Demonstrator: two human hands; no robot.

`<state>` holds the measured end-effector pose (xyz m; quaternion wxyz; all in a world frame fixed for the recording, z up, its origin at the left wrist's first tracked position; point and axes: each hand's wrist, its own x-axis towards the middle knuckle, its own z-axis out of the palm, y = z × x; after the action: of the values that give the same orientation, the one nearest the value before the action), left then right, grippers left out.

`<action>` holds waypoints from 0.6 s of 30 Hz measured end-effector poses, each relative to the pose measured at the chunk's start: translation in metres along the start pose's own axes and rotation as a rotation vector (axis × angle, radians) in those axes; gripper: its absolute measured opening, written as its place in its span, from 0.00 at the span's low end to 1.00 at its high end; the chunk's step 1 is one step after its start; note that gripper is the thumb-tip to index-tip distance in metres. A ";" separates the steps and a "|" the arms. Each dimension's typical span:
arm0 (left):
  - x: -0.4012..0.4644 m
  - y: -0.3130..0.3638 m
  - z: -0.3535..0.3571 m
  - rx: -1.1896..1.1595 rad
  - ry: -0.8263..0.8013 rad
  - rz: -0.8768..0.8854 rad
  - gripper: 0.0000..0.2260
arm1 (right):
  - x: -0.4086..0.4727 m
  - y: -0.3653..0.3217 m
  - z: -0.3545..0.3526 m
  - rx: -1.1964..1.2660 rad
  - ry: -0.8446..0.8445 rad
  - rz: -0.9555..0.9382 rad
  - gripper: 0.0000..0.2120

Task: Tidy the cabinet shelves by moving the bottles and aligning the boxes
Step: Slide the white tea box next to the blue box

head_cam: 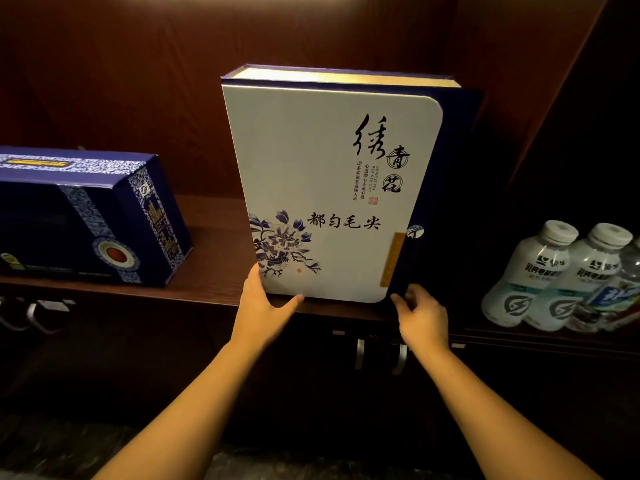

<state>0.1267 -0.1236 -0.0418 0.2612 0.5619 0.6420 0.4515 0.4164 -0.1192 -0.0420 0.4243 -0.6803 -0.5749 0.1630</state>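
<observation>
Two hands: both reached up to the lower corners of one box, well apart from each other.
Left hand [261, 304]: it pressed against the box's lower left corner, thumb up along the left edge and fingers spread under the bottom edge.
Right hand [420, 315]: it curled around the lower right corner, fingertips on the dark blue spine; how tightly it gripped could not be told.
White tea box [332, 188]: it stood upright on the wooden shelf [214, 251], leaning a little, its white front facing the camera with black calligraphy and a blue flower print at lower left; its bottom edge sat at the shelf's front lip.
Dark blue box [86, 220]: it lay on the same shelf to the left, well apart from the white one, turned at an angle to the shelf's front edge, with a blue-and-white patterned band and a round red emblem.
Bottles [554, 275]: two white-capped bottles with pale labels stood side by side and touching in the compartment to the right, with a clear bottle partly visible at the frame's edge.
Cabinet doors [379, 358]: below the shelf, dark, with two metal handles close together.
</observation>
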 end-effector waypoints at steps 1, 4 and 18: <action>0.001 -0.002 -0.001 -0.008 -0.009 0.005 0.47 | 0.001 0.000 0.001 0.015 -0.002 0.021 0.11; 0.004 -0.008 -0.005 -0.014 -0.039 0.016 0.48 | 0.003 -0.001 0.003 0.024 0.010 0.072 0.11; 0.020 -0.027 -0.035 -0.077 -0.171 0.046 0.47 | -0.005 -0.022 0.022 -0.080 0.071 0.130 0.08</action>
<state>0.0795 -0.1136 -0.0465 0.3258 0.6026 0.5865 0.4322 0.3852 -0.1159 -0.0393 0.4054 -0.7380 -0.5202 0.1428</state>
